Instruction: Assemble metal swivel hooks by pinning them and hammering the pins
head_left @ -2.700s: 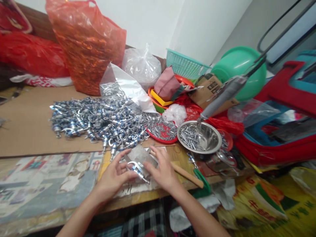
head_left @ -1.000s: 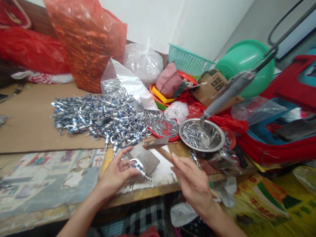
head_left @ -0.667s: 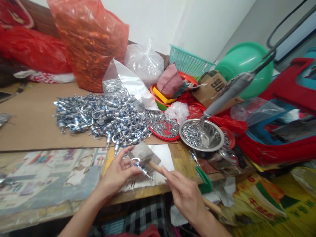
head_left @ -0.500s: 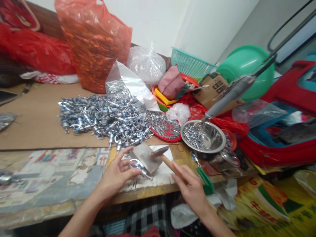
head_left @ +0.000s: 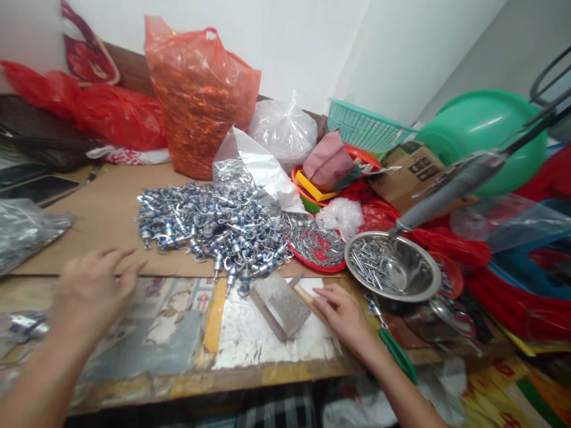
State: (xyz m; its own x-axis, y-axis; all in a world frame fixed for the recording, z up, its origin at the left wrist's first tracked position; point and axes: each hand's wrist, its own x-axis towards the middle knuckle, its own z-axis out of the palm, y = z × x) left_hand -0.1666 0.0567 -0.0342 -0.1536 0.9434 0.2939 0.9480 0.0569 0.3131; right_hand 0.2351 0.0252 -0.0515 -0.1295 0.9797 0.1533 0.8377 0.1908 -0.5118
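My left hand hovers open and blurred over the table's left side, at the near edge of the cardboard sheet, with nothing in it. My right hand lies over the wooden handle of a hammer, whose head rests on the table beside a grey metal block. A large pile of silver and blue metal parts lies just beyond the block. One blurred silver and blue part lies at the far left near my left forearm.
A red plate of small metal pieces and a steel bowl of screws stand to the right. A grey power screwdriver hangs over the bowl. A green-handled tool lies at the table edge. Plastic bags, a basket and basins crowd the back.
My left hand let go of the silver and blue part at the block and swung far left. My right hand lowered the hammer beside the block. The view shifted left.
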